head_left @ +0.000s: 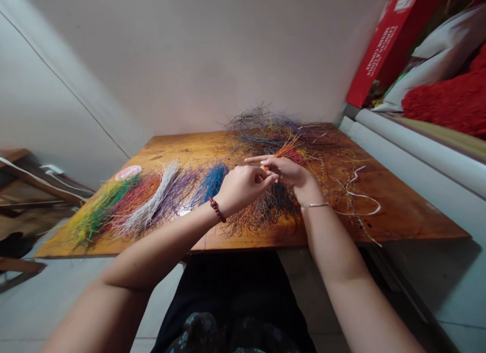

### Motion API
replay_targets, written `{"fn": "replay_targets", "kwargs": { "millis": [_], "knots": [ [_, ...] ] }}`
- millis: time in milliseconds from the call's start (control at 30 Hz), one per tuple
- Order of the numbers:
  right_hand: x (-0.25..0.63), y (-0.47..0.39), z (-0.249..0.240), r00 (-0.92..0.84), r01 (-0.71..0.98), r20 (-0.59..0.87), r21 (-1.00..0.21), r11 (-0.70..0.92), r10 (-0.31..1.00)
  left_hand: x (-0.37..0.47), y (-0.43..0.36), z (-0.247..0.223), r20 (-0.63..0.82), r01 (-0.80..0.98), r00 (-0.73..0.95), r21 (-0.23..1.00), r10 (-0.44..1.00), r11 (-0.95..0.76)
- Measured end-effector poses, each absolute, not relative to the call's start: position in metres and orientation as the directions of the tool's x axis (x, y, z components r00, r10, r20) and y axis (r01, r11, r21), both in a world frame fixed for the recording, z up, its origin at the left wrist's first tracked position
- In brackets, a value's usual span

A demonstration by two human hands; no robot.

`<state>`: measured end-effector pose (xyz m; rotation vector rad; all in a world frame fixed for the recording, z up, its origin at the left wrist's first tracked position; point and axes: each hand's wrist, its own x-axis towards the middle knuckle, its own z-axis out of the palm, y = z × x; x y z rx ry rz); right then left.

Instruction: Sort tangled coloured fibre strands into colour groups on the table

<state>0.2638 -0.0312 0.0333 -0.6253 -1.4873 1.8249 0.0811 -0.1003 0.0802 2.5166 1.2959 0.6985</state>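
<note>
My right hand is closed around a bundle of thin orange strands, whose loose ends fan out above it. One finger of that hand points left. My left hand meets it from the left, its fingers pinched at the lower end of the same bundle; the fingertips partly hide what they grip. Beneath both hands spreads a tangled heap of grey, orange and dark strands. Blue strands lie just left of my left hand.
On the wooden table, purple, white, red, green and yellow strand bundles lie left, near a pink round item. A white cord curls at right. Behind it stand a red box and red material.
</note>
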Motion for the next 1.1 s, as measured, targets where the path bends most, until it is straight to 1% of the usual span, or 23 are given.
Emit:
{"fn": "replay_targets", "kwargs": {
  "millis": [267,500,633,767,900,1000,1033,1100],
  "knots": [
    [0.264,-0.035,0.038,-0.633,-0.209,0.059,-0.973,-0.096,0.772,0.078,-0.102,0.074,0.275,0.670,0.525,0.450,0.805,-0.590],
    [0.265,-0.036,0.039,-0.628,-0.185,0.077,-0.981,-0.052,0.774,0.064,-0.129,0.082,0.219,0.650,0.554,0.489,0.803,-0.582],
    [0.266,-0.036,0.038,-0.612,-0.198,0.084,-0.979,-0.049,0.786,0.055,-0.147,0.085,0.154,0.642,0.579,0.519,0.801,-0.564],
    [0.266,-0.038,0.041,-0.598,-0.222,0.063,-0.971,-0.089,0.799,0.047,-0.166,0.089,0.097,0.618,0.632,0.537,0.769,-0.575],
    [0.270,-0.039,0.044,-0.574,-0.267,0.083,-0.959,-0.090,0.815,0.041,-0.184,0.097,-0.002,0.582,0.709,0.565,0.705,-0.585],
    [0.276,-0.038,0.045,-0.543,-0.304,0.111,-0.950,-0.071,0.832,0.038,-0.196,0.105,-0.059,0.548,0.773,0.562,0.631,-0.619],
    [0.278,-0.038,0.045,-0.530,-0.315,0.117,-0.947,-0.066,0.840,0.037,-0.200,0.107,-0.071,0.523,0.801,0.565,0.594,-0.638],
    [0.281,-0.039,0.046,-0.505,-0.332,0.127,-0.942,-0.057,0.854,0.034,-0.207,0.112,-0.088,0.431,0.876,0.581,0.474,-0.690]
  ]
}}
